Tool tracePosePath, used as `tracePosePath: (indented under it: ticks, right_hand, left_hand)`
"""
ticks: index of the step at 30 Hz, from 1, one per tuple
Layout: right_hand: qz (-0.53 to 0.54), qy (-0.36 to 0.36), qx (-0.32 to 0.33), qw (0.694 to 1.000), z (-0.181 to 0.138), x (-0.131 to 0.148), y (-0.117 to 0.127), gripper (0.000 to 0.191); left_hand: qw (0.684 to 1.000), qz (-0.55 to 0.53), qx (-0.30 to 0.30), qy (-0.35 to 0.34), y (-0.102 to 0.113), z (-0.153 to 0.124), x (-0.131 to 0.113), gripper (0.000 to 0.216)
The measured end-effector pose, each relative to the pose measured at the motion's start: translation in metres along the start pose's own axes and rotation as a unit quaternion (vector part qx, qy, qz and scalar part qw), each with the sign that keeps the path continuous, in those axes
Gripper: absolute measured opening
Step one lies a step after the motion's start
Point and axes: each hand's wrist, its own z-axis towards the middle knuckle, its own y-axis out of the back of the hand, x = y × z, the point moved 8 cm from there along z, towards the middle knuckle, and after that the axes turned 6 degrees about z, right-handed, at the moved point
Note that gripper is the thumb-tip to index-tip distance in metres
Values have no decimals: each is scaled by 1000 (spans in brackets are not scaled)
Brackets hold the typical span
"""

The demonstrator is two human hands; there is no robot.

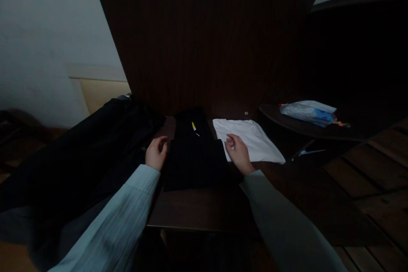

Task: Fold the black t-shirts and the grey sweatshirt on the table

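Observation:
A black folded garment (196, 163) lies on the dark wooden surface, its near part doubled into a wide layer. A small yellow-and-white label (194, 126) shows on its narrower far part. My left hand (156, 153) is beside the garment's left edge, fingers loosely bent and thumb apart from them. Opposite it, my right hand (236, 153) hovers by the right edge, its fingers likewise bent with a gap at the thumb. I see no cloth between the fingers of either hand. Partly behind the right hand is a folded white garment (255, 138).
A heap of dark clothing (95, 148) lies to the left. At the right, a clear and blue plastic packet (309, 112) rests on a dark curved ledge (280, 125). A tall dark wooden panel (207, 42) rises behind; the surface's front edge (197, 227) is near me.

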Motion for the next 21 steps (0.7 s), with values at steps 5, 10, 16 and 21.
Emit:
tracePosePath:
  ticks: [5, 10, 16, 21]
  right_hand:
    - [52, -86, 64, 993, -31, 0, 27, 20]
    - [92, -130, 177, 971, -86, 3, 26, 22]
    - [138, -124, 74, 980, -99, 0, 26, 20]
    - [117, -74, 90, 986, -99, 6, 19, 17]
  left_hand:
    - [995, -68, 61, 50, 24, -54, 1, 33]
    - [987, -115, 25, 107, 36, -108, 14, 39]
    - [990, -83, 70, 96, 16, -117, 12, 49]
    - [987, -95, 79, 107, 16, -117, 14, 53]
